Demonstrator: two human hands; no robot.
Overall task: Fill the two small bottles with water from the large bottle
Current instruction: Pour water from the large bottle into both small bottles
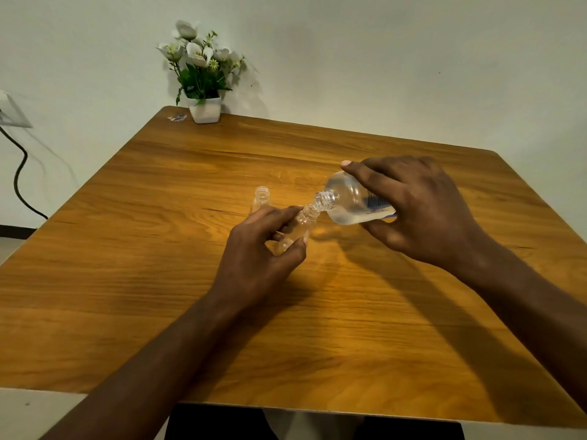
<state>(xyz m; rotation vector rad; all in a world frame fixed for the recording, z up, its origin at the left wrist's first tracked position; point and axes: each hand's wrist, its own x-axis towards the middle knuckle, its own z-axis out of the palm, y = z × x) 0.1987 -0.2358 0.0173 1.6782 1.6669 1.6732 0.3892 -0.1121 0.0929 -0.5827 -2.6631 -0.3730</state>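
Our right hand (419, 211) is wrapped round the big clear plastic bottle with a blue and white label (346, 198); the fingers curl over its top and the thumb sits under it; the bottle is tipped on its side above the brown wooden table (158, 281), with some water lying in its low side; its open mouth points left and meets the mouth of the first small clear plastic bottle (298, 227). Our left hand (257, 255) holds that small bottle, thumb on one side and fingers on the other; it leans right, toward the big one, near the middle of the table; we cannot tell if its bottom touches the wood. The second small clear plastic bottle (262, 198) stands upright with its mouth open, just behind our left hand; no hand touches it. At the far left corner sits a white square pot with white flowers and green leaves (205, 109); a little shiny scrap (178, 118) lies just beside it; a black cable (19, 173) hangs down the wall at the left.
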